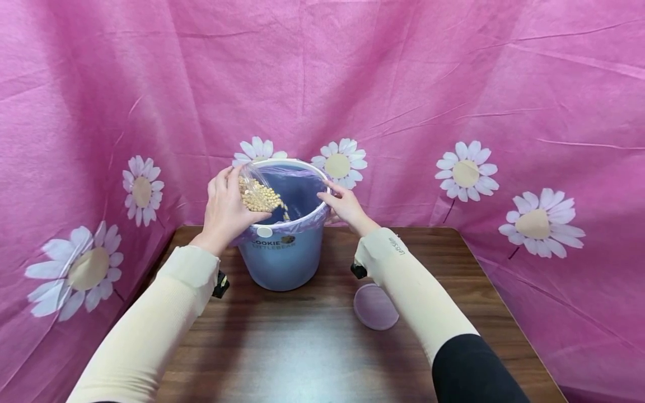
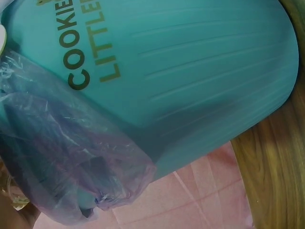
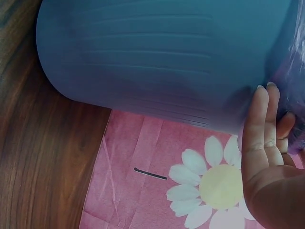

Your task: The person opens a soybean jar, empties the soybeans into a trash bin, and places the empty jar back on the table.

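Note:
A blue bucket-shaped trash bin with a white rim and printed lettering stands on the table, lined with a thin purple plastic bag folded over the rim. My left hand grips a clear plastic container, tilted over the bin's left side. Yellowish soybeans spill from its mouth into the bin. At the bin's right, my right hand holds the lined rim, thumb over the edge and other fingers outside. Those fingers lie along the bin's outer wall beside the bag in the right wrist view.
A round translucent pinkish lid lies on the brown wooden table, right of the bin and near the right forearm. A pink cloth with daisies hangs behind the table and along both sides.

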Demonstrator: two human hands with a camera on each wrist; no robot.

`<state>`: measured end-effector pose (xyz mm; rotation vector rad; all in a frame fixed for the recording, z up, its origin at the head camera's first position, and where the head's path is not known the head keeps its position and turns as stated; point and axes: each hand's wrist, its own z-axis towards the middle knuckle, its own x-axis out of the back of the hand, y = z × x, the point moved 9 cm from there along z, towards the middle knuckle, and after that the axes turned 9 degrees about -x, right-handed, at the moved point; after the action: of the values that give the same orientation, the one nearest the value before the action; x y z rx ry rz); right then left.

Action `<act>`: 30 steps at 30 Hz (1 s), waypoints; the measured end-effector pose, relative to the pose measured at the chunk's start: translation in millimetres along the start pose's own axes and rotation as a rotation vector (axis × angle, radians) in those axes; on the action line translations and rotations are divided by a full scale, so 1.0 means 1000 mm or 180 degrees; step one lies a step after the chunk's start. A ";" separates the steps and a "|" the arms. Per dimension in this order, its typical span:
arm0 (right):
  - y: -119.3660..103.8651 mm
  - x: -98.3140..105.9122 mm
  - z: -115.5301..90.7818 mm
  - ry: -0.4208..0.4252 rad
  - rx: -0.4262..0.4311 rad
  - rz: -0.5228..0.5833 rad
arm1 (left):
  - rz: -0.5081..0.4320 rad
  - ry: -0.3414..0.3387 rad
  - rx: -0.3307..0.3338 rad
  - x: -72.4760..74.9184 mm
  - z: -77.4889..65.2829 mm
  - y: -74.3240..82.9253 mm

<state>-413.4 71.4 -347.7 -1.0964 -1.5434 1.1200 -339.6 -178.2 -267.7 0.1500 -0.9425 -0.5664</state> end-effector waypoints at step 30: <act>0.003 0.001 -0.003 0.0110 -0.0015 -0.0058 | 0.0248 -0.0096 0.0007 -0.001 0.000 0.004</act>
<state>-410.0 73.5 -349.5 -1.0973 -1.5270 1.0803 -338.6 -174.5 -266.9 0.1064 -0.9742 -0.4968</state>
